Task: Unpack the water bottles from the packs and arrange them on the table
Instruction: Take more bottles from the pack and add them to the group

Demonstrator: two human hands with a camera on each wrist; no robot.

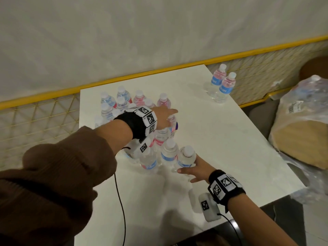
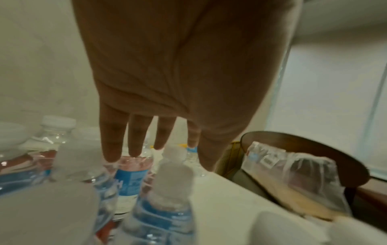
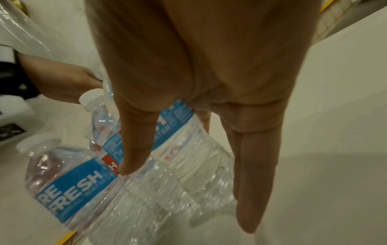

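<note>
- Reaching across the middle of the head view, the left hand point(image 1: 164, 118) lies over the cluster of water bottles point(image 1: 134, 121); in the left wrist view its fingers point(image 2: 114, 140) run straight and slightly spread above the white caps, curled round nothing.
- Resting at lower centre of the head view, the right hand point(image 1: 192, 170) touches the nearest bottle point(image 1: 186, 158), the lower-right one of the cluster; in the right wrist view its fingers point(image 3: 255, 174) are straight and parted, the thumb laid against the blue labels, with no curl round the bottle.
- Cluster: upright, caps on, blue labels, standing close together on the white table point(image 1: 230, 148) from centre-left toward the lower centre of the head view.
- Two further bottles point(image 1: 221, 84) stand side by side at the table's corner, upper right of the head view, well apart from the cluster.
- A plastic-wrapped pack point(image 1: 301, 121) sits off the table at the right edge of the head view; the left wrist view shows it on a chair point(image 2: 314, 149).
- Both wrists carry black bands with white coded markers; a brown sleeve point(image 1: 53, 174) fills the lower left.
- A yellow rail point(image 1: 124, 78) over wire mesh runs behind the table.
</note>
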